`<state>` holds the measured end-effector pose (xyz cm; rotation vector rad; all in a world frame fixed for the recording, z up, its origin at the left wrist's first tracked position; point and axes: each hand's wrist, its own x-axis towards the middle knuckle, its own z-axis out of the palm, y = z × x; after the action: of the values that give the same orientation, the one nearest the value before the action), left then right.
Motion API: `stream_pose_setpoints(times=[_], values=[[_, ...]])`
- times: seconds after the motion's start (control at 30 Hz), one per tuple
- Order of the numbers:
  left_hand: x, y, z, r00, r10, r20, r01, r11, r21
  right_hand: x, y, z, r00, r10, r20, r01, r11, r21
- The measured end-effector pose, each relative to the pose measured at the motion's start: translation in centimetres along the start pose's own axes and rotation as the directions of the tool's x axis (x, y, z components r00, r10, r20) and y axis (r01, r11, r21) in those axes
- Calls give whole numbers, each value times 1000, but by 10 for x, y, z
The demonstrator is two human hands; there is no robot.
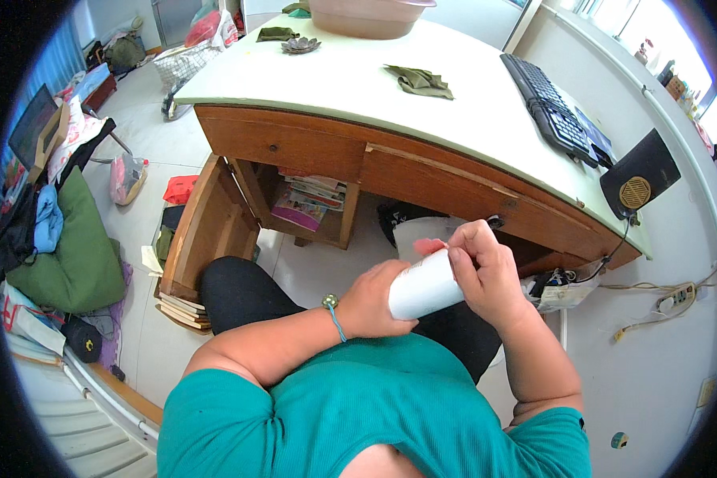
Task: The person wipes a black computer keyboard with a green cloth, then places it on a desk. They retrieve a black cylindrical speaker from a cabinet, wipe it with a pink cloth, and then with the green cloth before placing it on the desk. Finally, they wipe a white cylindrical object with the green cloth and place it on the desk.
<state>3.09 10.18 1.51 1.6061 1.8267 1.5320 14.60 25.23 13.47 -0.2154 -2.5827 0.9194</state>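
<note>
A white cylindrical container (425, 287) is held tilted above my lap. My left hand (370, 299) wraps round its body, closed on it. At its raised right end, the fingers of my right hand (490, 275) are bent and pressed against the rim. Something small and pinkish red (429, 246) shows beside that end; I cannot make out whether it belongs to the container. What lies under my right fingertips is hidden. A wooden desk (295, 135) with a pale top stands just beyond my hands.
On the desk are a folded dark green cloth (421, 81), a flower-shaped dish (300, 46), a pinkish basin (366, 17), a black keyboard (551, 107) and a black speaker (641, 175). A cabinet door (215, 227) hangs open by my left knee. A power strip (677, 298) lies at right.
</note>
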Motion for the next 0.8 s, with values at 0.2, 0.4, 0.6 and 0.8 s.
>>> stream_pose_setpoints(times=[0.2,0.4,0.6,0.8], values=[[-6,-8,-2,1000,12,29,-14,997,82,-7,-16,3,986,89,142,-107,986,128],[-8,6,-4,998,5,62,-5,1000,1,33,-26,-19,954,281,-107,-187,833,521],[-1,8,-9,990,-123,69,131,984,-124,129,4,-167,634,-118,-765,130,990,-45],[0,3,-9,990,-144,12,143,965,-219,153,63,-193,734,-202,-648,-165,873,-459]])
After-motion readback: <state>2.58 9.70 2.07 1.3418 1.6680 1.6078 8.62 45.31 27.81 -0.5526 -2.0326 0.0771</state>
